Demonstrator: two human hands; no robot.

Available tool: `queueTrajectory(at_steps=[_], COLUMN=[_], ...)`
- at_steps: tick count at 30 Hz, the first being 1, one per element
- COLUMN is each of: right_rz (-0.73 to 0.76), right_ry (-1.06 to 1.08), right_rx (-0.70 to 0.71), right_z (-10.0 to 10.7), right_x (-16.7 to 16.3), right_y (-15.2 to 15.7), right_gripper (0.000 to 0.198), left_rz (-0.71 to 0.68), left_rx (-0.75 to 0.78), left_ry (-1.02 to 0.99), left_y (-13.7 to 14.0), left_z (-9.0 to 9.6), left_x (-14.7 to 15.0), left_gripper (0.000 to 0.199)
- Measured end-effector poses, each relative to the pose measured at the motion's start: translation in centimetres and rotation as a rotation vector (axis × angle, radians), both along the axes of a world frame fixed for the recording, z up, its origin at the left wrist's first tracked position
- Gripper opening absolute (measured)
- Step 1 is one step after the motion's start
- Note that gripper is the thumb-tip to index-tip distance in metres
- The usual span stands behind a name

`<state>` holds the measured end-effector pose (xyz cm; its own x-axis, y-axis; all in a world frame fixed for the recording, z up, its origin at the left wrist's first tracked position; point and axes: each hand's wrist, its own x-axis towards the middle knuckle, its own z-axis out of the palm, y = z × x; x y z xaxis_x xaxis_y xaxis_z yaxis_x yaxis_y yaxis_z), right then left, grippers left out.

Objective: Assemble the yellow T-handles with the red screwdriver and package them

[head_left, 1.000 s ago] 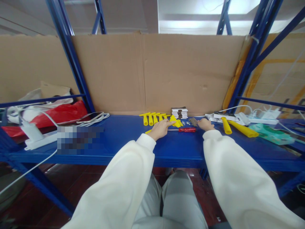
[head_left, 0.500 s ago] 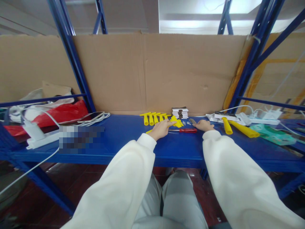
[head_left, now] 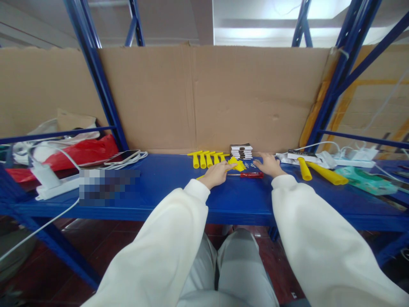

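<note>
My left hand (head_left: 216,174) is closed around a yellow plastic tool (head_left: 200,176); its end pokes out under my wrist and most of it is hidden. Just beyond those fingers lie loose yellow pieces (head_left: 235,163). My right hand (head_left: 270,165) is palm down above the blue shelf, fingers apart, with nothing visible in them. Small pale bits (head_left: 247,165), too small to name, lie left of its fingertips. Between my hands rests a screwdriver with a red handle (head_left: 252,175). A row of yellow T-shaped tools (head_left: 203,160) lies behind my left hand.
A stack of small white-and-black packs (head_left: 241,151) stands against the cardboard (head_left: 223,98). On the right are two yellow handles (head_left: 305,169), a green plastic packet (head_left: 366,180) and a power strip. A phone (head_left: 122,157), cables and a red bag (head_left: 84,153) occupy the left.
My right hand has opened and shifted slightly away from me; the small flat grey piece at its fingertips no longer shows. My left hand has barely moved.
</note>
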<state>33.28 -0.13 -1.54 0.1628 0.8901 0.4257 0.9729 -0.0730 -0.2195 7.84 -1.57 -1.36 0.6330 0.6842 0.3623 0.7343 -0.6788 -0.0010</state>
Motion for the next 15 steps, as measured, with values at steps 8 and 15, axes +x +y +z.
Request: queueTrajectory(at_steps=[8,15], right_rz=[0.476,0.428], right_ry=[-0.230,-0.078], right_rx=[0.131,0.193], right_z=[0.3,0.9], right_x=[-3.3,-3.6], right_y=[-0.6,-0.7], right_gripper=[0.066,0.036], left_rz=[-0.083,0.004], left_rx=[0.029,0.021], left_ry=[0.041,-0.019], left_y=[-0.3,-0.6], left_z=[-0.1,0.1], left_x=[0.5,0.5], left_gripper=[0.063,0.067])
